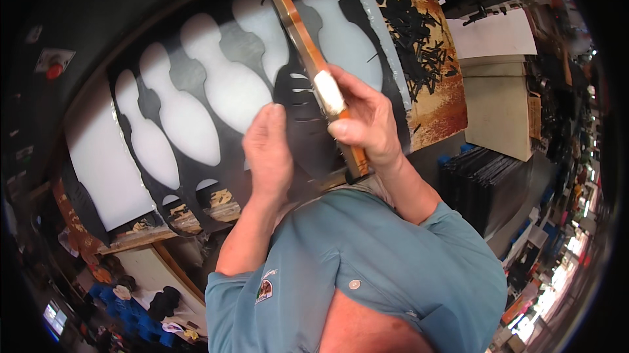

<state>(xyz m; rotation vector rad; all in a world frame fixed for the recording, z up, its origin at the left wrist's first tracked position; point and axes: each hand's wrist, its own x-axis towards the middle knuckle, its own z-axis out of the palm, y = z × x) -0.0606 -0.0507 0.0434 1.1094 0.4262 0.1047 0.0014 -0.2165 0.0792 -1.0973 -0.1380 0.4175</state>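
Observation:
My right hand (368, 114) grips a long, narrow cutting die (308, 46), orange-brown and curved along its edge, with a bright shine at its middle. The die is tilted above a black sheet (226, 42) with several sole-shaped cutouts, through which a white surface (232, 94) shows. My left hand (268, 156) is raised left of the die, its thumb and fingers close together. Beside its fingertips is a dark sole-shaped piece (303, 101) with slots. Whether the left hand holds that piece, I cannot tell.
Thin black scraps (413, 42) are heaped on a worn brown board (438, 107) at right. Farther right is a stack of black pieces (488, 179) next to a pale panel (495, 107). A red button (54, 70) is at far left.

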